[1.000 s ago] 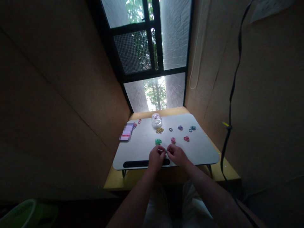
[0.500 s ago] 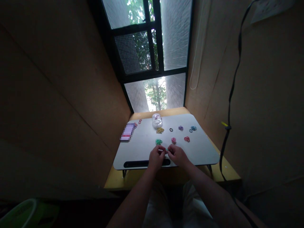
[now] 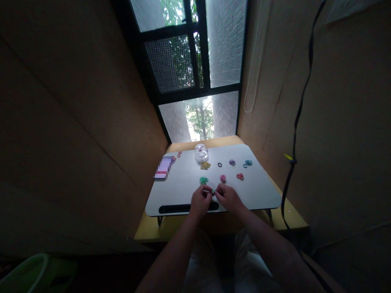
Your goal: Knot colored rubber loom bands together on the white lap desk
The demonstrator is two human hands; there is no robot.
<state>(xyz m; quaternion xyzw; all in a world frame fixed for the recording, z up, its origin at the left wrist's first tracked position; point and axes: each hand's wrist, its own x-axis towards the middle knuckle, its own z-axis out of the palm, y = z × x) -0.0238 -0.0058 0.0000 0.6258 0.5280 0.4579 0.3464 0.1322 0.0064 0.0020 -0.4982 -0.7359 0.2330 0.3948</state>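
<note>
Over the front of the white lap table (image 3: 180, 193), my left hand (image 3: 201, 199) and my right hand (image 3: 227, 196) meet at the fingertips. Both pinch a small green piece (image 3: 213, 191) between them; its shape is too small to make out. Just beyond my left hand lies a cluster of green rings (image 3: 203, 180). A pink cluster (image 3: 222, 178) is beyond my right hand, with a red cluster (image 3: 240, 176) to its right. Farther back are yellow rings (image 3: 205, 165), a dark ring (image 3: 219, 165), a purple cluster (image 3: 232, 162) and blue rings (image 3: 248, 162).
A clear jar (image 3: 201, 154) stands at the back of the table. The phone (image 3: 163, 167) lies at the left edge, beside red rings (image 3: 179, 154). A black slot (image 3: 174, 208) runs along the front. A dark cord (image 3: 295, 138) hangs at the right.
The view has shifted slightly. My fingertips have come a little closer together around the green piece, and the clusters lie as before.
</note>
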